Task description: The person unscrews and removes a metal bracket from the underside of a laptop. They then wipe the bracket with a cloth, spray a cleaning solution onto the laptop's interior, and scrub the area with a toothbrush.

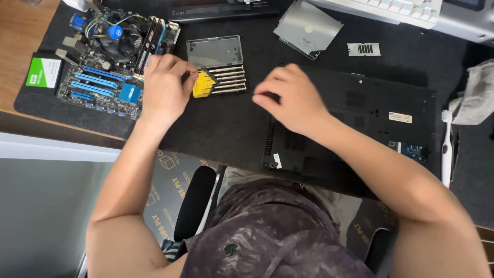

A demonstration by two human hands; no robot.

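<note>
The left hand [163, 85], left of centre in the frame, has its fingers curled around the yellow handle end of a screwdriver set [218, 82], thumb and fingertips closing on 1 of the yellow-handled drivers; whether it is lifted free of its slot cannot be told. The set's clear lid [214, 51] stands open just above the row of drivers. The right hand [290, 98], at centre, is loosely closed with fingertips pinched together at the upper left corner of a black laptop [355, 128] lying bottom side up (what it pinches, if anything, is hidden). The laptop's bottom cover looks fully in place, so opening it appears barely begun. At the upper left sit a bare motherboard [108, 67] and a green-labelled drive [43, 72]; a metal plate [307, 27] lies at the top, a toothbrush [446, 149] at the right edge.
</note>
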